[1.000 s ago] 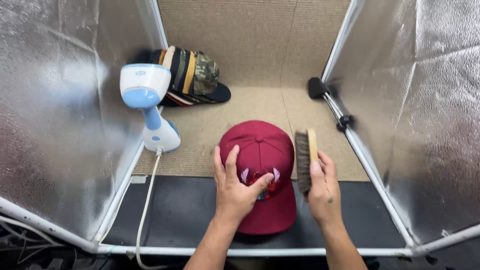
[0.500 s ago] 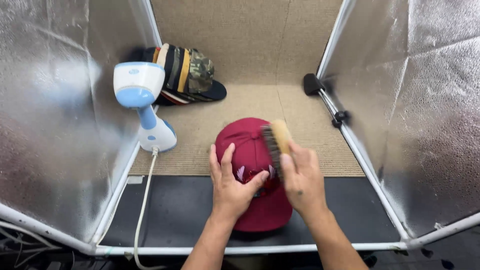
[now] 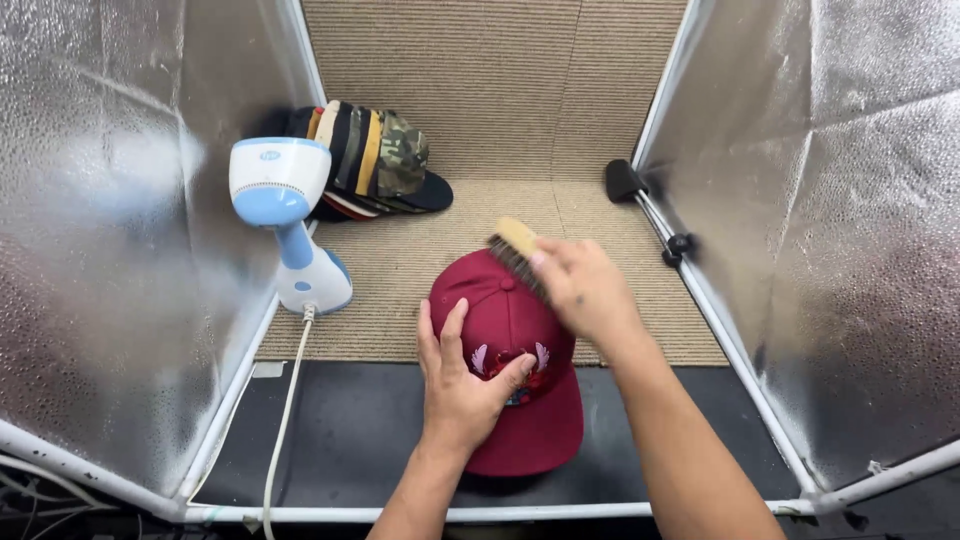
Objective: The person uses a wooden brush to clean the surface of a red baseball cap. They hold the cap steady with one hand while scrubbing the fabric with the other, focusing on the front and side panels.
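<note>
A dark red cap [image 3: 505,320] with a small winged emblem on its front lies on the mat, brim toward me. My left hand [image 3: 462,385] presses flat on its front and brim, fingers spread. My right hand [image 3: 583,288] grips a wooden brush [image 3: 515,247] with dark bristles, and the bristles rest on the top of the cap's crown, near the button.
A blue and white handheld steamer [image 3: 285,215] stands at the left, its white cord [image 3: 285,420] trailing toward me. A stack of several caps [image 3: 375,160] lies at the back left. Silver reflective walls [image 3: 110,230] enclose both sides. A black clamp [image 3: 625,182] sits on the right rail.
My right hand has carried the brush from beside the cap's right edge up and left onto the crown. The left hand has stayed on the cap's front.
</note>
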